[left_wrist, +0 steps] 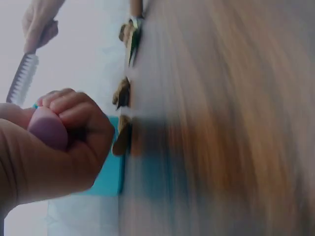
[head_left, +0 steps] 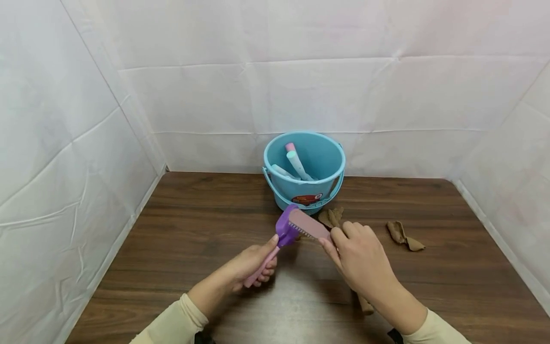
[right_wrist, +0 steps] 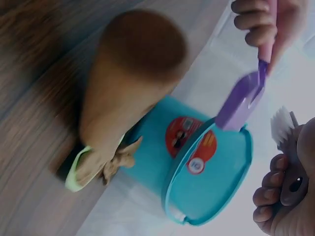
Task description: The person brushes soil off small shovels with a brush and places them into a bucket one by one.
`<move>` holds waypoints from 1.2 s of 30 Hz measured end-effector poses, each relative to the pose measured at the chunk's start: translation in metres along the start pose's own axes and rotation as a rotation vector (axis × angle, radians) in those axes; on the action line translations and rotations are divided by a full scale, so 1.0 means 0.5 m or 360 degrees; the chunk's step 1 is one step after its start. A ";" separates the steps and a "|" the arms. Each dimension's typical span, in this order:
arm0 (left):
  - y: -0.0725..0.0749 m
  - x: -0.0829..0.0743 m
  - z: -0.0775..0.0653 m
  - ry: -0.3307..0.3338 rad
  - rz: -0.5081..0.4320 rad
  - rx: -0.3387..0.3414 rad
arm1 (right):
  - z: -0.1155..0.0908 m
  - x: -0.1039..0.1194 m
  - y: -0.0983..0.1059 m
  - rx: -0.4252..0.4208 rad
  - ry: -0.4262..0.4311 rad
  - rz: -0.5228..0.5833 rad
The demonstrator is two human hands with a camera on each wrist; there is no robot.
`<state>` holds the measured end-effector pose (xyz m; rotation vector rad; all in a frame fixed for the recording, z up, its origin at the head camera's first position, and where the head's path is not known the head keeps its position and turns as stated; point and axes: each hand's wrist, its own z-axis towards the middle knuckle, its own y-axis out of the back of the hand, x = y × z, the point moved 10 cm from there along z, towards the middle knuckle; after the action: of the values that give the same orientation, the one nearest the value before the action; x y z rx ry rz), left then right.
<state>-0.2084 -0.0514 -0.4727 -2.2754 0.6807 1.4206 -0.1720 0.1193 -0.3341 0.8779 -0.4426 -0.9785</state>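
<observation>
A small toy shovel with a purple blade [head_left: 287, 227] and pink handle [head_left: 260, 270] is in my left hand [head_left: 253, 265], fingers wrapped round the handle. The round end of that handle [left_wrist: 47, 129] shows in the left wrist view. My right hand [head_left: 361, 255] grips a brush [head_left: 307, 223] with a pinkish back and pale bristles [right_wrist: 281, 129]. In the head view the brush's far end overlaps the shovel blade; whether they touch I cannot tell. Behind both stands a light-blue bucket [head_left: 279, 191], with pink and pale-blue handles [head_left: 296, 162] sticking up inside.
Crumpled brown pieces [head_left: 404, 236] lie on the dark wood table [head_left: 206, 215], some beside the bucket. Below my right hand, partly hidden, is a brown cylindrical handle [head_left: 364, 304]; the right wrist view shows a green-edged part [right_wrist: 74, 172] at its end. White sheets [head_left: 318, 95] enclose the table.
</observation>
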 end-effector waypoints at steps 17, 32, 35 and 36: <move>-0.115 -0.017 -0.035 0.0133 -0.0610 0.0580 | 0.010 0.091 0.005 -0.0121 0.0268 -0.0018; -0.108 0.002 -0.031 0.0130 -0.0572 0.0495 | 0.007 -0.045 -0.014 -0.0119 -0.0038 -0.0182; -0.110 0.005 -0.031 0.0131 -0.0591 0.0523 | 0.006 -0.047 -0.011 -0.0134 -0.0051 -0.0173; -0.111 0.005 -0.031 0.0131 -0.0598 0.0531 | 0.005 -0.038 -0.009 -0.0140 -0.0031 -0.0159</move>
<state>-0.1638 -0.0153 -0.4654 -2.0686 0.4419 0.9645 -0.1856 0.1331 -0.3351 0.8176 -0.3724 -1.0911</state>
